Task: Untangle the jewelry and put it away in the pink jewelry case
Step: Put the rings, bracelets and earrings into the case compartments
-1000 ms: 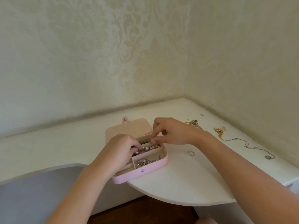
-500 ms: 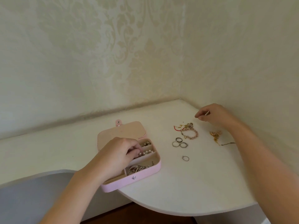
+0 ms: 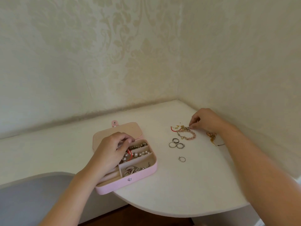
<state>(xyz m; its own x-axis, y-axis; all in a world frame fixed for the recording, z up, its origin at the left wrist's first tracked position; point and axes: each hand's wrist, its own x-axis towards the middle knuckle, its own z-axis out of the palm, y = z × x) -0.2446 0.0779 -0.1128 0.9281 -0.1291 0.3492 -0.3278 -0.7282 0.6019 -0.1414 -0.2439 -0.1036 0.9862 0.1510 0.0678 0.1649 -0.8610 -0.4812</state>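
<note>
The pink jewelry case point(image 3: 138, 179) lies open near the table's front edge, its lid point(image 3: 117, 132) folded back. Its compartments hold a pearl bracelet point(image 3: 141, 153) with a red cord, a darker bead strand point(image 3: 138, 146) and silver pieces point(image 3: 133, 170). My left hand point(image 3: 110, 154) sits in the case, fingers curled down on the pearl bracelet by the red cord. My right hand point(image 3: 206, 119) pinches the top of a tangle point(image 3: 184, 128) of gold bits, a red cord and a pink bead bracelet point(image 3: 189, 136).
Three rings point(image 3: 175, 144) lie together below the tangle, and a single ring point(image 3: 182, 159) lies nearer me. A gold chain point(image 3: 211, 136) rests under my right wrist. The white table point(image 3: 162, 193) has a curved front edge and fills a wall corner.
My right hand left the case, swung toward the far right corner, then came down on the tangle. My left hand stayed in the case. The view shifted right.
</note>
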